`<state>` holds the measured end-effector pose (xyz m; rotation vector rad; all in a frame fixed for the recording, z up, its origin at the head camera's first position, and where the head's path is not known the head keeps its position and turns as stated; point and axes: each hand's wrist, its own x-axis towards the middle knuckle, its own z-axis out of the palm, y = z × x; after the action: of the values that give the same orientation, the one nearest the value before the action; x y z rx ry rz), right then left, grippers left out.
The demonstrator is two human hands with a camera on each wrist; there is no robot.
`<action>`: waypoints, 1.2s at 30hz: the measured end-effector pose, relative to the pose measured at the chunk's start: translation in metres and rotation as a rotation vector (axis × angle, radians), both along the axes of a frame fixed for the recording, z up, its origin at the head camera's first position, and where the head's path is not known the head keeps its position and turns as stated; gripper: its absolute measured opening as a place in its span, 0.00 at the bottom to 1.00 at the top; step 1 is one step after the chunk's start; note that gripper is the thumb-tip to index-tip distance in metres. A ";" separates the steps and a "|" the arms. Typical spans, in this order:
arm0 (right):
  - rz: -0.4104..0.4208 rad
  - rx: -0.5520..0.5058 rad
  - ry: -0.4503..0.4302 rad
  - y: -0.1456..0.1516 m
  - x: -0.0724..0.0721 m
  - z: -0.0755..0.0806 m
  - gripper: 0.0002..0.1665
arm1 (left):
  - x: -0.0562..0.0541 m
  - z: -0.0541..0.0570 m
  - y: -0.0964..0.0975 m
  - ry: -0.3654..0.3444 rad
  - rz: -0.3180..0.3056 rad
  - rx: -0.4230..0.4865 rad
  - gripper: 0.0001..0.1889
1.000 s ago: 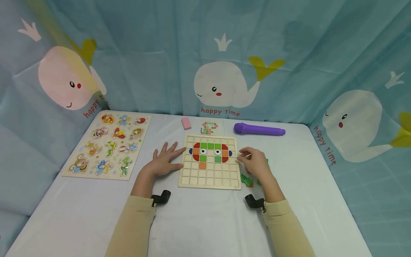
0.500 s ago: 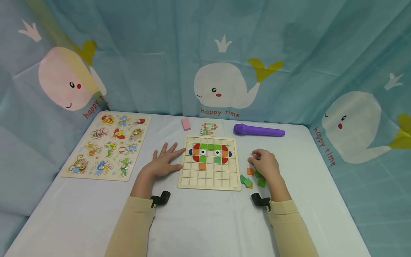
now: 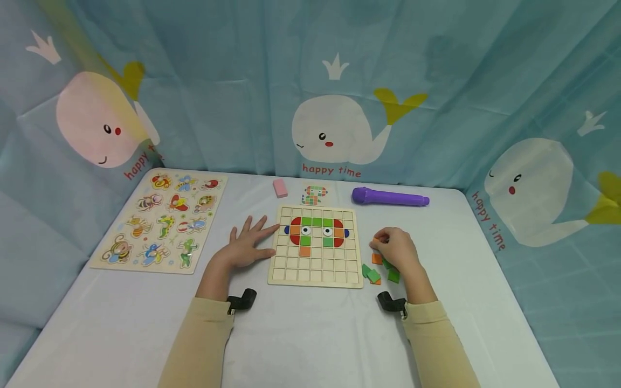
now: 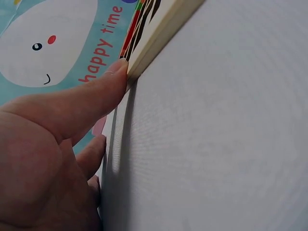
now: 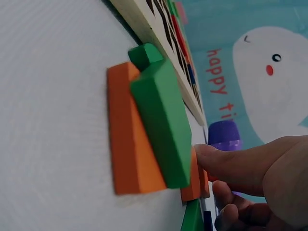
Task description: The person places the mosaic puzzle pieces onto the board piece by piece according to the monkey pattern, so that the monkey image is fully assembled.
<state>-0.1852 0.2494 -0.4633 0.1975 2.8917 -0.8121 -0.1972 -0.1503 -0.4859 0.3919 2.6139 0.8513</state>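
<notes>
A wooden grid board [image 3: 315, 270] lies mid-table, with red, green, orange and blue pieces and two eye tiles set in its squares. My left hand [image 3: 245, 247] rests at its left side with fingers spread; in the left wrist view the thumb [image 4: 103, 91] touches the board's edge [image 4: 159, 41]. To the right of the board, my right hand [image 3: 399, 249] pinches a small orange tile [image 3: 375, 242], mostly hidden by the fingertips. Below that hand lie loose green tiles [image 3: 393, 276] and an orange tile [image 3: 377, 259]. The right wrist view shows a green tile [image 5: 163, 120] leaning on an orange one [image 5: 127, 139].
Behind the board lie a small pattern card [image 3: 315, 195], a pink block [image 3: 280, 188] and a purple toy microphone [image 3: 390, 196]. An insect puzzle board [image 3: 167, 221] covers the left of the table. A whale-print curtain [image 3: 233, 129] encloses the table's far side and flanks.
My right hand moved right, away from the board's edge to the loose tiles, and an orange tile now shows at its fingertips. The left hand stays in place.
</notes>
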 end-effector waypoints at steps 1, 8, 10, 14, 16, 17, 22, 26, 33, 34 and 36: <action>-0.004 -0.004 0.000 0.000 0.000 0.000 0.16 | 0.000 0.000 0.000 0.002 0.000 -0.001 0.39; 0.025 -0.090 0.027 -0.004 -0.001 0.002 0.15 | 0.000 -0.001 0.000 0.013 -0.002 0.001 0.39; 0.045 -0.121 0.040 -0.008 0.001 0.005 0.16 | 0.000 -0.001 0.000 0.016 -0.002 0.000 0.39; 0.105 -0.181 0.041 -0.025 0.005 0.011 0.16 | 0.000 -0.001 0.001 0.014 0.000 0.001 0.39; 0.153 -0.200 0.041 -0.034 0.008 0.013 0.13 | 0.000 -0.001 0.001 0.012 0.001 0.002 0.39; 0.178 -0.206 0.045 -0.040 0.009 0.013 0.12 | 0.000 -0.001 0.001 0.011 0.002 0.002 0.39; 0.258 -0.219 0.067 -0.063 0.011 0.010 0.10 | 0.000 -0.001 0.001 0.004 0.004 0.001 0.39; 0.262 -0.248 0.077 -0.079 0.012 0.005 0.07 | -0.001 0.001 0.002 0.001 0.004 0.007 0.39; 0.285 -0.252 0.087 -0.100 0.009 -0.006 0.03 | -0.001 0.001 0.001 -0.007 0.003 0.009 0.39; 0.292 -0.242 0.093 -0.102 0.008 -0.007 0.03 | -0.001 0.001 0.001 -0.009 0.003 0.012 0.39; 0.299 -0.227 0.101 -0.106 0.007 -0.008 0.03 | -0.001 0.001 0.000 -0.005 0.000 0.017 0.39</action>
<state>-0.1785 0.1435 -0.4711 -0.2997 2.7884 -1.1046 -0.1983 -0.1501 -0.4854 0.3935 2.6035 0.8736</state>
